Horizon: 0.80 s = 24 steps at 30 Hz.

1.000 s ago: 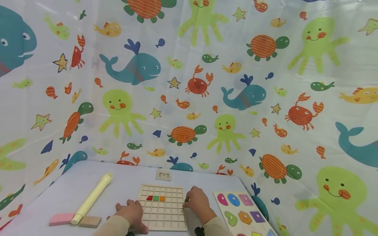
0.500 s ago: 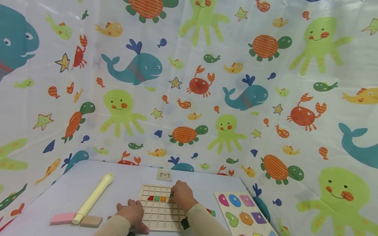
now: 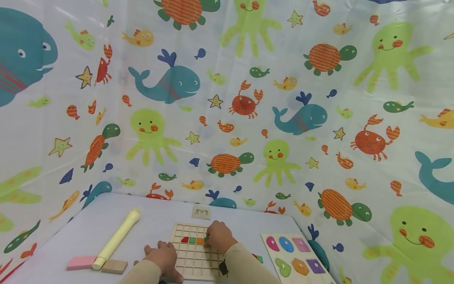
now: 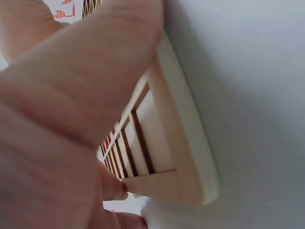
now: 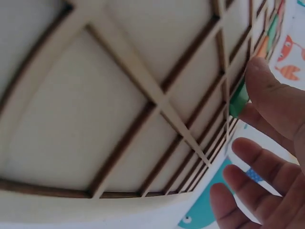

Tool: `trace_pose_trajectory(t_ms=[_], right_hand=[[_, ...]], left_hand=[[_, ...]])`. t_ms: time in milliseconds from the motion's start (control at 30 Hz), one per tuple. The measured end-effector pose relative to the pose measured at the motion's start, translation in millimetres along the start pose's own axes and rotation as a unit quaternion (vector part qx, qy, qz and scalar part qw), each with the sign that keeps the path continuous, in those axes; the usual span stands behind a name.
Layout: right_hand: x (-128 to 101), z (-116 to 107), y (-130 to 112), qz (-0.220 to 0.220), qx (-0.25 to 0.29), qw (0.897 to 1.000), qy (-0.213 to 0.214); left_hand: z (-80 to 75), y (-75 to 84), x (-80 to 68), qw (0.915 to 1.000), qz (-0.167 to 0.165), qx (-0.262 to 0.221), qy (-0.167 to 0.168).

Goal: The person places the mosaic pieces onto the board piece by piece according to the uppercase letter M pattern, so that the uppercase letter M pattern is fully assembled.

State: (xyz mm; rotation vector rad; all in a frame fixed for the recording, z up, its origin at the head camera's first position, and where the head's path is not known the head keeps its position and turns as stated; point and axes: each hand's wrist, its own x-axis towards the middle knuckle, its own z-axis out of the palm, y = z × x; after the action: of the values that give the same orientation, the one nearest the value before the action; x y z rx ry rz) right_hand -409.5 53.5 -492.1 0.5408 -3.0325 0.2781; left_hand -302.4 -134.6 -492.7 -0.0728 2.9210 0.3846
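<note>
Grid board (image 3: 194, 252) lies low in the middle of the head view, flat on the table (image 3: 156, 221). In its second row three tiles sit side by side: red (image 3: 184, 239), green (image 3: 192, 240) and orange (image 3: 200, 240). The right hand (image 3: 219, 236) is over the board just to the right of the orange one, fingers curled down at the next cell, with a bit of green showing at the fingertips. The left hand (image 3: 161, 257) rests on the lower left edge of the board, fingers spread and fairly straight, holding nothing. To the left lie a cream tube (image 3: 116, 239), a pink block (image 3: 80, 262) and a wooden block (image 3: 114, 266). A shape puzzle (image 3: 296, 256) is at the lower right, and a small card (image 3: 200, 212) lies behind the board.

In the left wrist view, the left hand (image 4: 71, 119) fills the left of the frame, and the corner of the board (image 4: 190, 162) shows under it. A finger presses flat on the frame of the board; it does not curl around anything.

In the right wrist view, the board (image 5: 95, 109) fills most of the frame. At the right, the right hand (image 5: 271, 143) pinches a green tile (image 5: 238, 99) with thumb and one finger against the grid wall; the other fingers hang relaxed below.

I judge the step in hand is placing a fourth tile in the row. The tile looks tilted, not yet flat, so the next move calls for pushing it level into the cell while the left hand steadies the board.
</note>
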Motion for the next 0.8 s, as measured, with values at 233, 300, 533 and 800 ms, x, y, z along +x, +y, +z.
trace_pose_trajectory(t_ms=[233,300,533,800], right_hand=[[-4.3,-2.7,2.8,-0.018,-0.012,1.0,0.007],[-7.0,-5.4,0.6,-0.019,-0.024,1.0,0.01],[-19.9,-9.6,-4.7,0.004,-0.059,0.998,0.033],[-44.9,-19.4,34.5,-0.009,-0.018,0.997,0.081]], left_hand=[[-0.8,4.8,1.8,0.9999,-0.002,0.011,-0.001],[-2.2,6.4,1.3,1.0,-0.004,0.008,-0.002],[-6.5,7.1,-4.6,0.9999,-0.012,-0.004,-0.011],[-10.3,8.0,-9.7,0.9995,-0.022,-0.011,-0.019]])
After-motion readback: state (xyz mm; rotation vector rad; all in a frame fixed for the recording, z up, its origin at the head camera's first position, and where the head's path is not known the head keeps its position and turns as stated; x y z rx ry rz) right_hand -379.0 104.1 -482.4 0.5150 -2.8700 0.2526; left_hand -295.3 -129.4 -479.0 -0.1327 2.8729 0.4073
